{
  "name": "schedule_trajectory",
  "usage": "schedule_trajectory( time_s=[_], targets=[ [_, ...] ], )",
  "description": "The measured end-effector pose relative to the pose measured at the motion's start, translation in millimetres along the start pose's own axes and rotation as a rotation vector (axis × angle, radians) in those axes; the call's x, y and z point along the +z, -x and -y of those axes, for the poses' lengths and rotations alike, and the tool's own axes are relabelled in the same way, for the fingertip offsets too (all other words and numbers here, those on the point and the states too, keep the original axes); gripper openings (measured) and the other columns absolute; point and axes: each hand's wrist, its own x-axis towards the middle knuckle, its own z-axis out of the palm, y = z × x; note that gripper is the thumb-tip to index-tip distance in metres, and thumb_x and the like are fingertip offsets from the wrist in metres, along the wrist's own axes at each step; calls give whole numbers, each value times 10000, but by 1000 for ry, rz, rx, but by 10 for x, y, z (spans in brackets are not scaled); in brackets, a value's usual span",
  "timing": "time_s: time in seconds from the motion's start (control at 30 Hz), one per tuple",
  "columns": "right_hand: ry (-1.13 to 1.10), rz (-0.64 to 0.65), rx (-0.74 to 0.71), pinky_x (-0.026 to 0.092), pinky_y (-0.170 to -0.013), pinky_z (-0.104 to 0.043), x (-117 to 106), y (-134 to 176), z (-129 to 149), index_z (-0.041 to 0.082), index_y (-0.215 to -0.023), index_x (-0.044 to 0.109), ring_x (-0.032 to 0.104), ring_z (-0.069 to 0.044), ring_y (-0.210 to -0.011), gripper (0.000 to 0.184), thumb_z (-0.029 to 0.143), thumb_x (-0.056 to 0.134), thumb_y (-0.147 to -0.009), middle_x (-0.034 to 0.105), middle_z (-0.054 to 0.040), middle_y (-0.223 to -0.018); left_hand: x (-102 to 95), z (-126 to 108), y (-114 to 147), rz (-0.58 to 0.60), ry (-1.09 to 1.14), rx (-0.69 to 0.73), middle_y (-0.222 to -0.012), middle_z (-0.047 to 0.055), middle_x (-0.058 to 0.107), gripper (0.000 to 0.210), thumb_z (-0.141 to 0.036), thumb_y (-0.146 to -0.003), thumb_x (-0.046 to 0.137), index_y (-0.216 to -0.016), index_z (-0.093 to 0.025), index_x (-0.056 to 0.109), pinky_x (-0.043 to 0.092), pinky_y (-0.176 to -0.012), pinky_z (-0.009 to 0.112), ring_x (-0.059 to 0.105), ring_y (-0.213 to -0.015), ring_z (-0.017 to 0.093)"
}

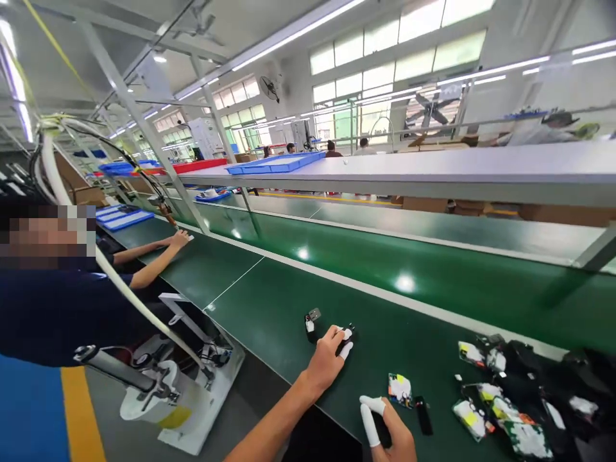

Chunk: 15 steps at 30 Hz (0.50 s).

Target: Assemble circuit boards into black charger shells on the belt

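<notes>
My left hand (328,354) has white finger cots and is closed on a black plug housing (353,328) at the green bench. Two small pins stick out of its far end, and the fingers cover most of the rest. Just left of it lies a small black part with a metal piece (312,316). Nearer the front edge, my right hand (391,431) has its white-capped thumb and finger curled together at the tips; what they hold, if anything, is hidden. Close by are a circuit board with white filler (400,389) and a flat black strip (423,415).
Circuit boards and black parts form a pile (510,404) at the right. A metal-framed shelf (433,168) runs above the bench, carrying a blue tray (276,163). At left, a co-worker's hands (179,240) work on the same bench, beside a floor-standing machine (173,391) with a hose.
</notes>
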Motion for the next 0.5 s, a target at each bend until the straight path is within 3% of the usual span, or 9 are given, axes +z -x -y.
schedule_trajectory(
  time_s=[0.23, 0.4, 0.5],
  targets=[
    [-33, -71, 160, 689, -942, -272, 105, 84, 43, 227, -1083, 904, 876, -267, -993, 407, 526, 627, -1099, 888, -105, -1066, -140, -20, -161, -13, 131, -60, -985, 22, 669, 54, -237, -1003, 720, -957, -209, 725, 613, -867, 300, 692, -893, 172],
    [-41, -61, 201, 709, -899, -309, 48, 79, -8, 242, -1030, 911, 879, -292, -928, 394, 567, 689, -1055, 888, -90, -1007, -326, -104, -358, -87, 268, -66, -1106, 47, 692, 98, -297, -1029, 715, -1087, -223, 744, 649, -1022, 363, 719, -1074, 204],
    [-34, -40, 232, 718, -922, -359, 17, 93, -52, 238, -1022, 916, 881, -318, -943, 439, 613, 689, -1044, 891, -105, -1010, -275, -102, -287, -39, 246, -72, -1093, 40, 706, 69, -222, -1000, 721, -1063, -236, 747, 630, -1011, 343, 728, -1049, 203]
  ],
)
